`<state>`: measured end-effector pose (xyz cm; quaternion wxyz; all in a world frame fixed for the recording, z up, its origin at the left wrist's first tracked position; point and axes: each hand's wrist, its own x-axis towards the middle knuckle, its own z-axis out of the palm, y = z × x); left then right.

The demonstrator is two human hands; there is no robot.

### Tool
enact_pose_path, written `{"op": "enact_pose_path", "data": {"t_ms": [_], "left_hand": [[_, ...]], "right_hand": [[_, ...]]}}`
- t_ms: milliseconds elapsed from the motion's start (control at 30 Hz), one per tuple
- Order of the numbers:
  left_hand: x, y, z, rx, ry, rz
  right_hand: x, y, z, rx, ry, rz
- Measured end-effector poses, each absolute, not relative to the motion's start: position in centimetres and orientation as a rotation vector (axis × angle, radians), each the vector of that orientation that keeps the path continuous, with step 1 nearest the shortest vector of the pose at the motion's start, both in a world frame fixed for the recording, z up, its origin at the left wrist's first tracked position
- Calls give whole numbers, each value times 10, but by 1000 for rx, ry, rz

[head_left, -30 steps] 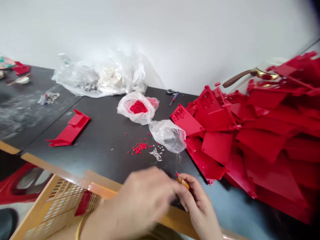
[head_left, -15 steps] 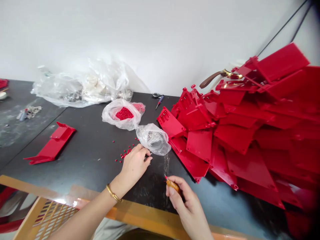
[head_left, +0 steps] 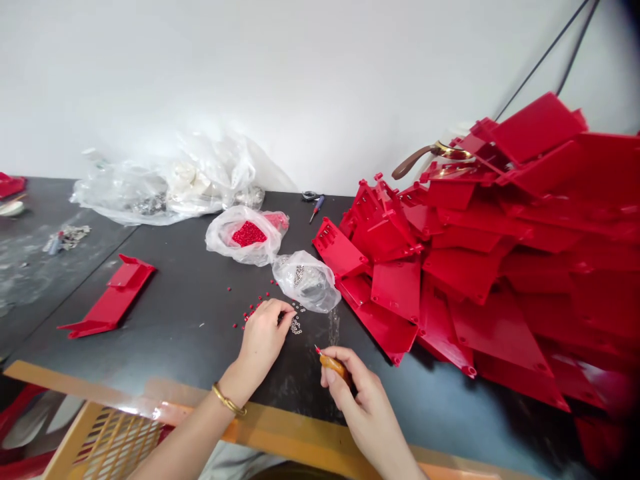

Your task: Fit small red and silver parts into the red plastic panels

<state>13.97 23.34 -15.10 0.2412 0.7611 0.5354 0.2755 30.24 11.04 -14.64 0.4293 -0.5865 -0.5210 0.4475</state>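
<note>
My right hand [head_left: 363, 397] is closed round the amber handle of an awl-like tool [head_left: 334, 365]. Its thin tip points up and left, with a small red bead [head_left: 319, 351] on it. Over the table my left hand [head_left: 267, 333] has thumb and fingertips pinched together; whatever is between them is too small to make out. Beside those fingertips lie several small metal rings [head_left: 296, 327]. Loose red beads [head_left: 253, 309] are scattered behind the left hand, some hidden by it. An open plastic bag [head_left: 320, 293] with metal rings lies just beyond, touching another bag of red beads [head_left: 249, 233].
Red plastic panels [head_left: 395, 287] form a high pile on the right. A single red panel [head_left: 113, 297] lies at left. Larger plastic bags [head_left: 165, 187], a screwdriver [head_left: 317, 208] and scissors [head_left: 311, 196] lie by the wall. A yellow basket [head_left: 107, 440] stands below the table edge.
My left fingers have drawn slightly down and left, uncovering metal rings on the table. The right hand has brought the tool a little left, nearer the left hand. The view has shifted slightly.
</note>
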Motion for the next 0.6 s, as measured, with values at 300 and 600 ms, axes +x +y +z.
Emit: {"op": "enact_pose_path", "data": {"t_ms": [300,600], "left_hand": [[141,216,-140,1744,1407,878],[147,165,-119,752,1063,1030]], "right_hand": [[301,111,-161,-1478,-1334,1041],[288,114,-166,-1474,-1451,978]]}}
